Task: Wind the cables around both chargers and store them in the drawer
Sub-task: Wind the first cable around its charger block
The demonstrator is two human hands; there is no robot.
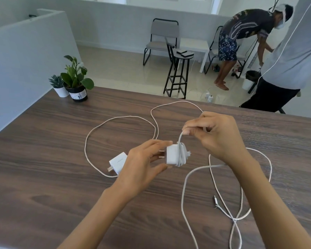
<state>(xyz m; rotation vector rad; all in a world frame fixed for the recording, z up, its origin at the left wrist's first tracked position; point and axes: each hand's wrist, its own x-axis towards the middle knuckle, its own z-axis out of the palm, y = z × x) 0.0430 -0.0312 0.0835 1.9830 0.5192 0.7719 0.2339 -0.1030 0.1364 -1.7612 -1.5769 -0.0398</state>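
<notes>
My left hand (142, 162) pinches a white charger (172, 155) by its plug end, held just above the wooden table (61, 177). A few turns of white cable lie around the charger's body. My right hand (215, 133) grips that cable (185, 186) just above the charger; its slack trails down over the table to the front right. A second white charger (118, 162) lies flat on the table left of my left hand, prongs toward me. Its own cable (97, 126) loops wide across the table behind it. No drawer is in view.
Two potted plants (74, 79) stand at the table's far left corner. A loose cable plug (216, 201) lies at the front right. Beyond the table are a black stool (178, 76), a grey chair, and two people at the right.
</notes>
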